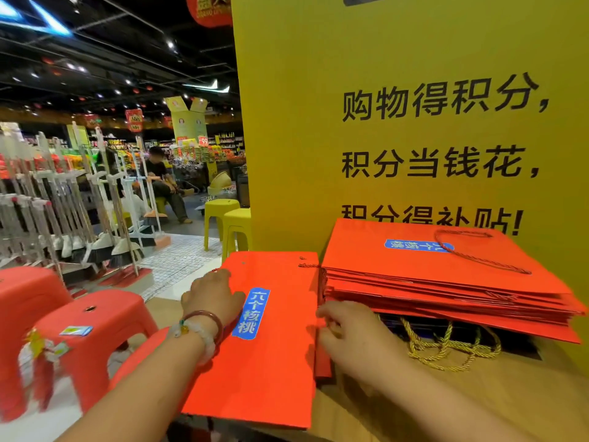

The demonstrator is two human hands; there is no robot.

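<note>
A flat red paper bag (274, 362) with a blue label lies on a brown cardboard surface (446, 403) in front of me. My left hand (210, 295), with bracelets on its wrist, rests on the bag's left part, fingers curled over its left edge. My right hand (353, 333) is at the bag's right edge, fingers bent down onto that edge. To the right lies a thick stack of red bags (446, 282), the top one with a red cord handle (478, 253).
A yellow signboard (414, 90) with black writing stands close behind the stack. Gold cord handles (446, 349) stick out under the stack. Red plastic stools (89, 330) stand at the left, yellow stools (229, 224) and a broom rack (63, 202) beyond. A person (162, 183) sits farther back.
</note>
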